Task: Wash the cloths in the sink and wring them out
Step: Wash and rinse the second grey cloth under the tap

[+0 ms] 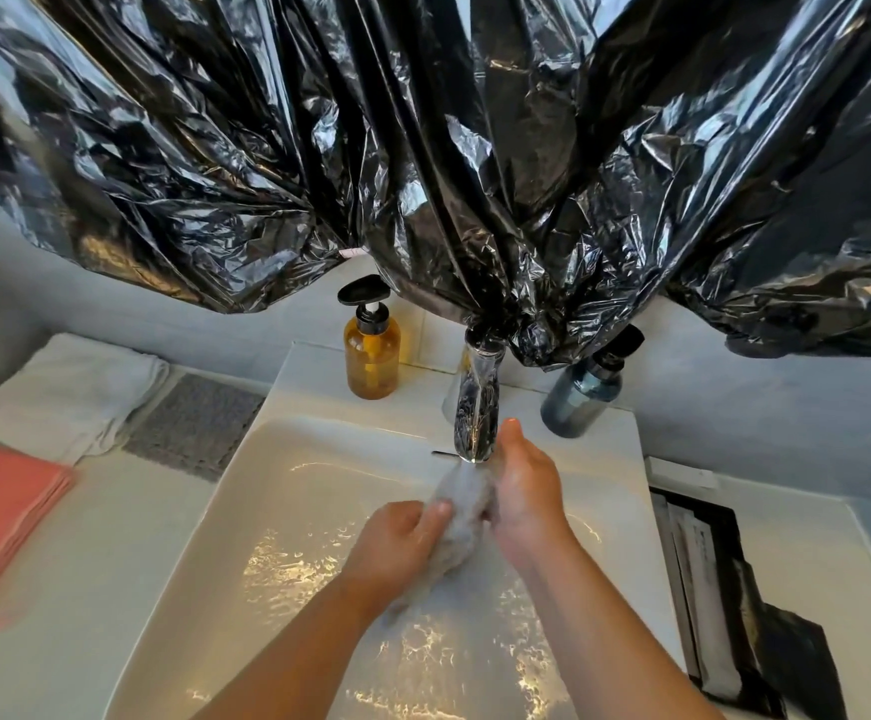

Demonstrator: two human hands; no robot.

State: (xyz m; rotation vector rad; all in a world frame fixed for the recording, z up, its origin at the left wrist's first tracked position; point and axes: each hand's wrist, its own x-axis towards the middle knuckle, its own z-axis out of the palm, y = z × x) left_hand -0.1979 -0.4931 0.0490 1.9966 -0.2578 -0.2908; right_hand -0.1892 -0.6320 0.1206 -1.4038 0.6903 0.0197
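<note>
Under the tap [475,407]: grey cloth [462,517] bunched long, axis toward back edge of sink [277,459]; left hand [397,548] fingers curled round near end, right hand [527,491] round far end.

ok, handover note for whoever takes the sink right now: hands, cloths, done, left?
Left hand: grips the lower end of the bunched wet grey cloth.
Right hand: holds its upper end, just under the chrome tap.
Both are over the white rectangular sink, which has water in the basin.
Folded coral-pink cloths lie stacked on the counter to the left, near a folded white towel.
Done: grey cloth wetted, mid-wash.
Left: wring it out, then probably the pink stack, which looks untouched.
</note>
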